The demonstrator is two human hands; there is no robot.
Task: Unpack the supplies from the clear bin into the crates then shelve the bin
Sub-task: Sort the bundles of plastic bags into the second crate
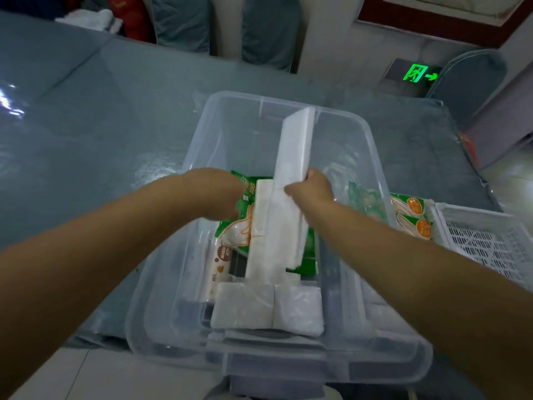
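Observation:
The clear bin (372,157) stands on the table in front of me. My right hand (313,189) grips a long white wrapped pack (291,168), tilted up out of the bin. My left hand (213,192) reaches down inside the bin onto a green-and-white packet (233,238); its fingers are hidden. A second long white pack (259,226) lies beside the held one. Two short white packs (242,307) (300,310) lie at the bin's near end. A white slotted crate (484,238) sits to the right, with green-and-orange packets (412,212) beside the bin's right wall.
The table (101,125) is covered in a grey-blue cloth under clear plastic. Covered chairs (271,30) stand along its far side and one (473,82) at the right. A lit green exit sign (418,73) is low on the far wall.

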